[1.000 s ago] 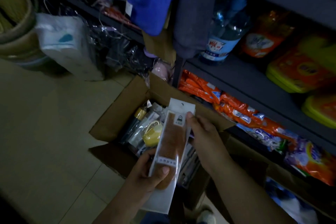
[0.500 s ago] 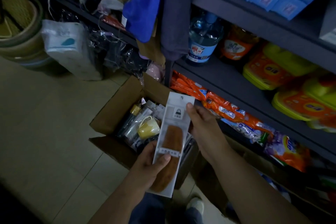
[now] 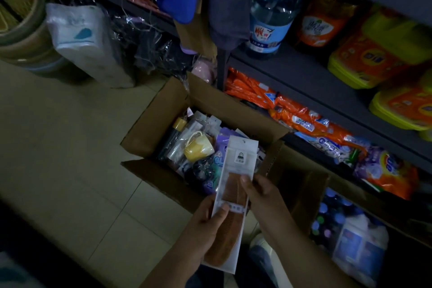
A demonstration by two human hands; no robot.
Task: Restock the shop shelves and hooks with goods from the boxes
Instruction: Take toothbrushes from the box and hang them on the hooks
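Observation:
A brown wooden comb in a long white hang-pack (image 3: 236,170) is held upright over the near corner of an open cardboard box (image 3: 159,110) on the floor. My left hand (image 3: 205,224) grips the pack's lower half, thumb across its front. My right hand (image 3: 259,194) pinches the pack's right edge at mid-height. The box holds several small packaged goods, among them a yellow cup (image 3: 198,147) and a purple pack (image 3: 222,140).
A dark metal shelf unit (image 3: 304,70) stands at right with a water bottle (image 3: 271,14), yellow-orange detergent tubs (image 3: 374,54) and orange bags (image 3: 299,117). A second box (image 3: 315,194) sits under it. A white bag (image 3: 81,37) and stacked basins (image 3: 21,25) stand at left on the tiled floor.
The comb pack has been drawn closer to me and lower. My right hand slid from the pack's top down to its middle. The view tilted slightly.

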